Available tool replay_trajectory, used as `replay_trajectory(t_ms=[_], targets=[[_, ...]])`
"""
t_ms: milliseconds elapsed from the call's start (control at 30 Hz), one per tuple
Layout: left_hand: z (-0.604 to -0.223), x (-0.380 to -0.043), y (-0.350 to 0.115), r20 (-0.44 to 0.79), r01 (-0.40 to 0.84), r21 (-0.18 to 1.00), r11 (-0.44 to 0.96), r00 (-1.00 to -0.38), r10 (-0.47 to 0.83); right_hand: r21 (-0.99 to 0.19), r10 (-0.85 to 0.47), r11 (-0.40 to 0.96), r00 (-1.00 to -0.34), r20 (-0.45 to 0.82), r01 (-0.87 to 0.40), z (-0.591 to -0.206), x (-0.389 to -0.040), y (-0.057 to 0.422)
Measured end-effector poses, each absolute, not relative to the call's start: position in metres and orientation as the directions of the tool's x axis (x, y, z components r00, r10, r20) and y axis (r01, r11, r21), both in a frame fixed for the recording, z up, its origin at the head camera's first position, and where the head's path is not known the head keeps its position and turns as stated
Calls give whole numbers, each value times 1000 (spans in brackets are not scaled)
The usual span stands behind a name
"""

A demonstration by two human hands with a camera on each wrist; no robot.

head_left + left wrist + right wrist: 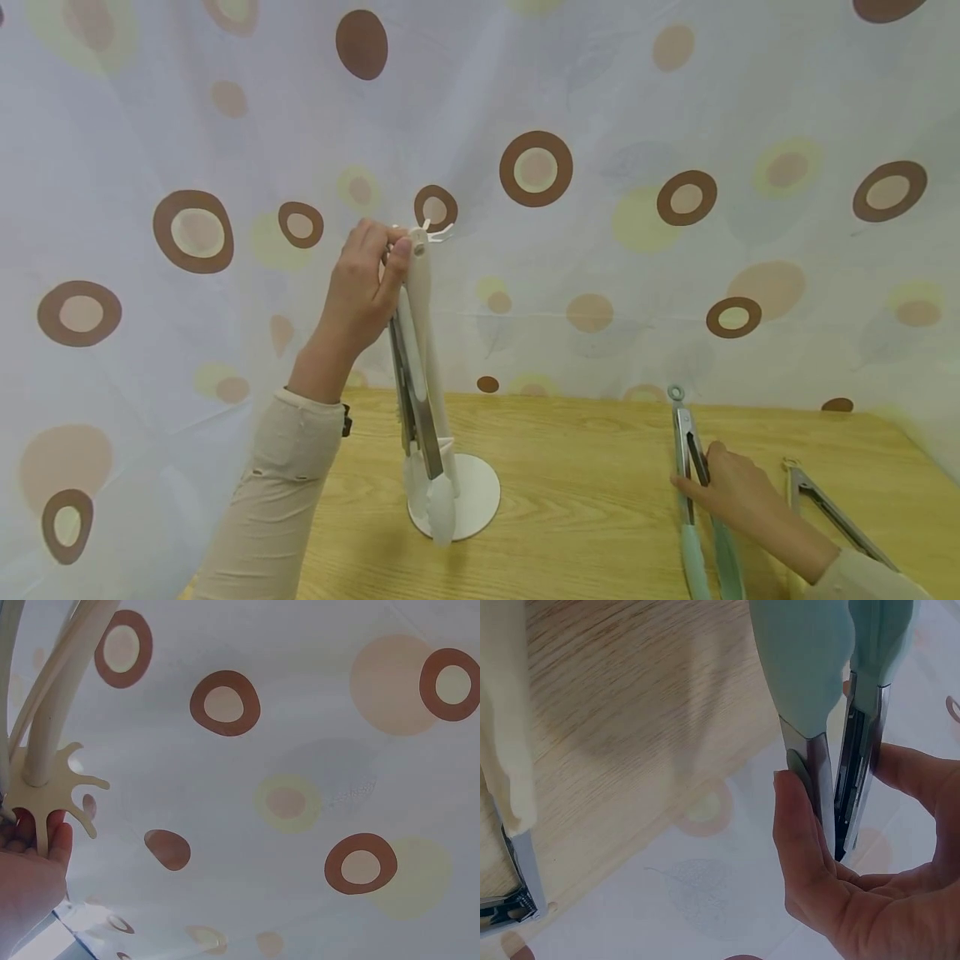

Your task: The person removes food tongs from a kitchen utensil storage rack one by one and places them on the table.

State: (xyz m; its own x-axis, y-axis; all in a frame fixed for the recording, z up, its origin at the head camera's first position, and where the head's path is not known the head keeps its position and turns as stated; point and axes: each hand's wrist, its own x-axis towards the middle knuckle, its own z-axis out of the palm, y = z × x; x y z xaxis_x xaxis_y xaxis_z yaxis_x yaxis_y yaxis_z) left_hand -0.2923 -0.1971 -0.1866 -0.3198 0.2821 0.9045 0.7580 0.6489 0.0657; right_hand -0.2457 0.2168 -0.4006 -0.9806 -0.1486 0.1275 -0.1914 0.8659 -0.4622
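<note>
White-tipped tongs (426, 421) hang down beside the rack (480, 492), top end held in left hand (367, 279) by the hooks (90, 782); whether hooked, cannot tell. Right hand (738, 500) pinches green tongs (810, 675) at the right of the table (570, 500); cream tongs (847, 523) just beside, spread. Step in hand, by judgement: hanging. Next move seems to call for seating that end before left fingers let go. Holder in view: the rack, no tub or box.

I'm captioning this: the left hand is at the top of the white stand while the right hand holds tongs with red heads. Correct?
No: the right hand holds tongs with mint-green heads, as the right wrist view shows. The left hand is at the top of the white stand.
</note>
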Motion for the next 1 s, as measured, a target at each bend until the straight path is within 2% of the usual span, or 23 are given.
replay_trajectory(t_ms=[1000], targets=[[-187,-292,-198,903,765,59,641,-315,293,-474,-152,870,-988,0,-134,-417,-265,215]])
